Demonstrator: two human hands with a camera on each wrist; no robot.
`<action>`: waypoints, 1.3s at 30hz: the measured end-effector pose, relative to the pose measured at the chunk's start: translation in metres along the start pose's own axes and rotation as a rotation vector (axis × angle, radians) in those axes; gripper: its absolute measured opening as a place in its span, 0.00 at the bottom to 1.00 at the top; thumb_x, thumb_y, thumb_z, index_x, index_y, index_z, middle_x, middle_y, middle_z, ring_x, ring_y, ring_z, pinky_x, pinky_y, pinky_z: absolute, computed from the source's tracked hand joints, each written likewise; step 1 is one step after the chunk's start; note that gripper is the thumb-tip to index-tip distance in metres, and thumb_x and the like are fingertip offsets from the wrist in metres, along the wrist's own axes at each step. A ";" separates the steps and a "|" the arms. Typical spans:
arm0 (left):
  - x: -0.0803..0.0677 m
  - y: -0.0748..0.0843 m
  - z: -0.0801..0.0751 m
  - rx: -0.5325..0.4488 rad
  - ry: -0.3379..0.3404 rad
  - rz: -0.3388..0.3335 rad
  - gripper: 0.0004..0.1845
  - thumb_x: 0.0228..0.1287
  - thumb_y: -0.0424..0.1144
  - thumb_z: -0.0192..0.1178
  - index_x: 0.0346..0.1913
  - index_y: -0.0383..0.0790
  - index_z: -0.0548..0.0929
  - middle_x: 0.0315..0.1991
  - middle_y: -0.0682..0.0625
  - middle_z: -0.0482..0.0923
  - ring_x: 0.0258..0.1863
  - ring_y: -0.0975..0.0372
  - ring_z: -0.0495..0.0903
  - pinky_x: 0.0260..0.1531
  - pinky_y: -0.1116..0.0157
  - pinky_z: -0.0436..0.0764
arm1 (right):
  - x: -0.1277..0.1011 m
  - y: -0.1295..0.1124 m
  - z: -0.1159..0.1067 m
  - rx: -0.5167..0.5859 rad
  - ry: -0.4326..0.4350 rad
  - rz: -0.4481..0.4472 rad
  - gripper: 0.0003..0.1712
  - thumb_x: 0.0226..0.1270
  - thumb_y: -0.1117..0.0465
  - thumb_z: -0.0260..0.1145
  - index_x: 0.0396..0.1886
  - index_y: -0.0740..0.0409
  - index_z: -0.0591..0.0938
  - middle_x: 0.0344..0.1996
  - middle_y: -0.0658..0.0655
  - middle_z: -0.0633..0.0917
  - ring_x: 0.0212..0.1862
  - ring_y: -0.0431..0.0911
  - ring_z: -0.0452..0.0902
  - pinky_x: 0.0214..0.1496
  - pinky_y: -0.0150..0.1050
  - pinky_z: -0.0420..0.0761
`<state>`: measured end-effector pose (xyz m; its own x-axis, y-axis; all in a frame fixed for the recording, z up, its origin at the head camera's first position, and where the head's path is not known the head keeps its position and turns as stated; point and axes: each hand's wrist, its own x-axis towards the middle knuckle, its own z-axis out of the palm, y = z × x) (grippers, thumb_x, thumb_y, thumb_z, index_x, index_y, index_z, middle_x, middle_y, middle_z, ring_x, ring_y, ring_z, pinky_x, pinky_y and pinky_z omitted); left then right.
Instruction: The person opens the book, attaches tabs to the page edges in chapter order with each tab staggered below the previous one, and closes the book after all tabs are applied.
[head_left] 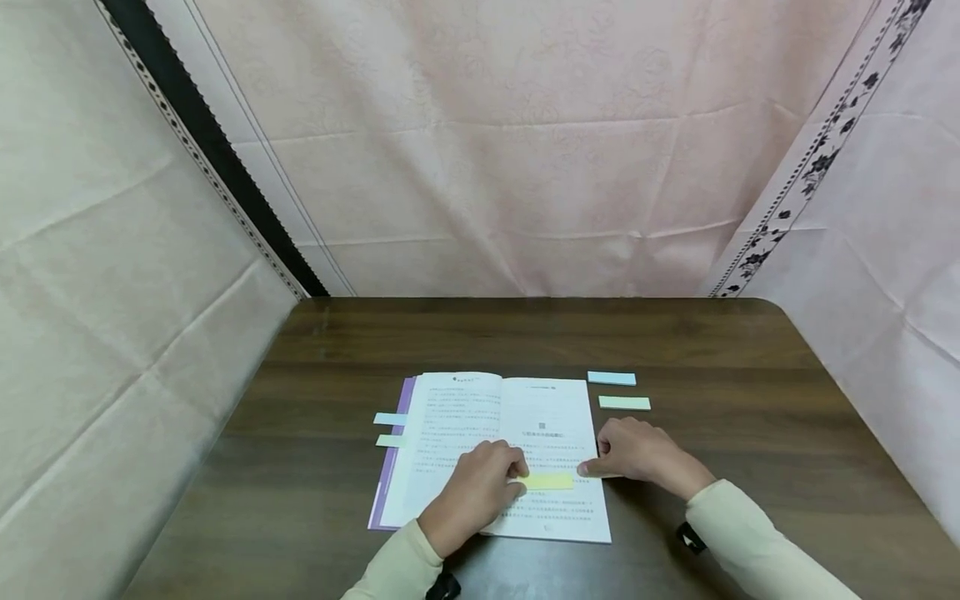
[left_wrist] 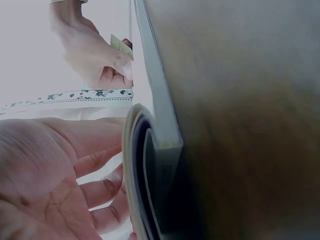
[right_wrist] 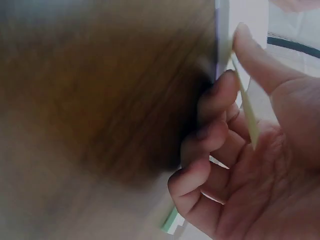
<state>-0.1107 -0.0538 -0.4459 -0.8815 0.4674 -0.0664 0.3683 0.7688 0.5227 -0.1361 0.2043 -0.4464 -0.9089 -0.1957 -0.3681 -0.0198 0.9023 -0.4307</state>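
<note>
An open book (head_left: 457, 467) with a purple cover lies on the table. Over its right page, my left hand (head_left: 480, 483) pinches the left end of a yellow sticky note (head_left: 550, 482) between thumb and index finger. In the left wrist view its fingertips are hidden behind the curled page edges (left_wrist: 131, 145). At the book's right edge, my right hand (head_left: 637, 450) holds a thin yellow sticky note pad (right_wrist: 246, 100) between thumb and curled fingers, its thumb tip over the page. The head view mostly hides that pad.
A blue sticky note pad (head_left: 611, 378) and a green sticky note pad (head_left: 624, 403) lie right of the book. Blue (head_left: 390, 419) and green (head_left: 389, 441) tabs stick out from its left side. Pale cloth (head_left: 525, 167) hangs behind the brown table (head_left: 300, 500).
</note>
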 end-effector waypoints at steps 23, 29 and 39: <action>0.002 0.000 -0.001 -0.094 -0.006 -0.033 0.09 0.58 0.32 0.79 0.32 0.48 0.88 0.27 0.62 0.76 0.31 0.68 0.71 0.34 0.67 0.73 | -0.024 -0.013 -0.001 -0.065 0.260 -0.124 0.12 0.65 0.53 0.79 0.31 0.50 0.83 0.31 0.49 0.78 0.38 0.46 0.70 0.35 0.42 0.72; 0.002 -0.002 -0.001 -0.106 -0.006 -0.039 0.09 0.58 0.32 0.79 0.31 0.48 0.88 0.26 0.62 0.75 0.30 0.67 0.71 0.33 0.67 0.72 | -0.008 0.002 0.008 -0.052 0.224 -0.086 0.29 0.57 0.40 0.82 0.37 0.54 0.77 0.40 0.55 0.75 0.44 0.51 0.66 0.43 0.49 0.71; 0.002 -0.002 0.000 -0.088 -0.023 -0.022 0.10 0.58 0.33 0.79 0.31 0.49 0.87 0.24 0.63 0.74 0.28 0.67 0.70 0.31 0.67 0.70 | -0.015 -0.008 0.020 -0.023 0.263 -0.288 0.30 0.54 0.50 0.86 0.52 0.57 0.84 0.48 0.53 0.77 0.52 0.49 0.68 0.52 0.48 0.76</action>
<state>-0.1132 -0.0547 -0.4468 -0.8817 0.4617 -0.0971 0.3213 0.7382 0.5932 -0.1137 0.1922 -0.4536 -0.9406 -0.3395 -0.0098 -0.2961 0.8337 -0.4662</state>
